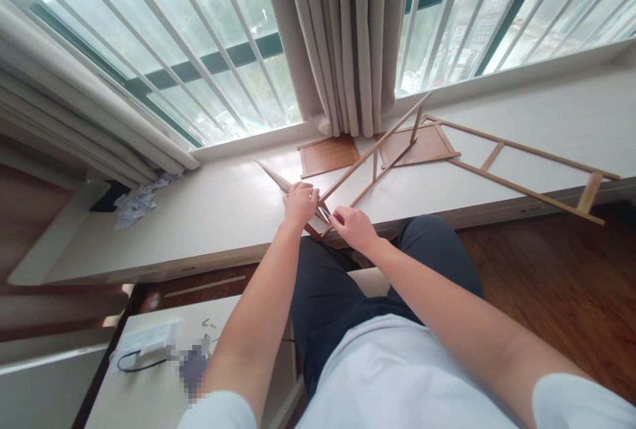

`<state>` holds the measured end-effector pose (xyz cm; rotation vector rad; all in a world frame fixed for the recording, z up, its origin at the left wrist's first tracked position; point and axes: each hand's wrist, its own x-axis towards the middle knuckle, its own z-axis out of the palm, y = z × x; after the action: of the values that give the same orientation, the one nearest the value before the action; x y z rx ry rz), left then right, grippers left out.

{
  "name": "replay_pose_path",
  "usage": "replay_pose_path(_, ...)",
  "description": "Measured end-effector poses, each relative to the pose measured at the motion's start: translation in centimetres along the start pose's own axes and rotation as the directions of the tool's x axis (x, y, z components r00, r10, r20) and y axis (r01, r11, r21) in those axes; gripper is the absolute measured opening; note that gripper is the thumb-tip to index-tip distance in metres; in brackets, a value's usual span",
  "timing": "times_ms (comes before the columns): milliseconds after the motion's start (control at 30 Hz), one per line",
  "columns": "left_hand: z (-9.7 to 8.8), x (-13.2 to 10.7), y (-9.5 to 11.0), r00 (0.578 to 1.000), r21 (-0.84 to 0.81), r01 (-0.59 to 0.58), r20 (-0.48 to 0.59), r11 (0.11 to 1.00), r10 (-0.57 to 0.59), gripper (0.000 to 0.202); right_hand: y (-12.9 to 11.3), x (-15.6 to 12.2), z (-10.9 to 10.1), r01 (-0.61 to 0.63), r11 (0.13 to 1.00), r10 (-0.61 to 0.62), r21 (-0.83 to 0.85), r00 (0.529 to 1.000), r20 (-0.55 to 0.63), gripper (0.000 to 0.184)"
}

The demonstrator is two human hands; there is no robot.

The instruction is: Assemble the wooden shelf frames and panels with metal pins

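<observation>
My left hand (pixel 301 204) is closed around the near end of a slim wooden frame (pixel 358 164), where a thin wooden panel (pixel 272 173) juts out to the left. That frame has two long rails joined by crosspieces and slants up toward the window. Close to the same joint, my right hand (pixel 355 227) has its fingers pinched together; what sits between them is too small to make out. Both hands are at the front edge of the white window ledge (pixel 223 207). My fingers partly hide the joint.
Another wooden panel (pixel 330 155) lies by the curtain (pixel 342 45). To the right, a second panel (pixel 422 145) adjoins a ladder-like frame (pixel 493 156) overhanging the ledge. Crumpled papers (pixel 136 204) lie left. A power strip (pixel 149 336) sits on a low white table (pixel 119 396).
</observation>
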<state>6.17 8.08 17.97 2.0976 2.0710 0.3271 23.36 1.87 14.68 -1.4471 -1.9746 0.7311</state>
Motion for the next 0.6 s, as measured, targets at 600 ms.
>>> replay_pose_path(600,0.50,0.33,-0.40,0.998,0.030,-0.051,0.044,0.998,0.050,0.039,-0.19,0.51,-0.43,0.113,0.982,-0.109,-0.153,0.994,0.029,0.022)
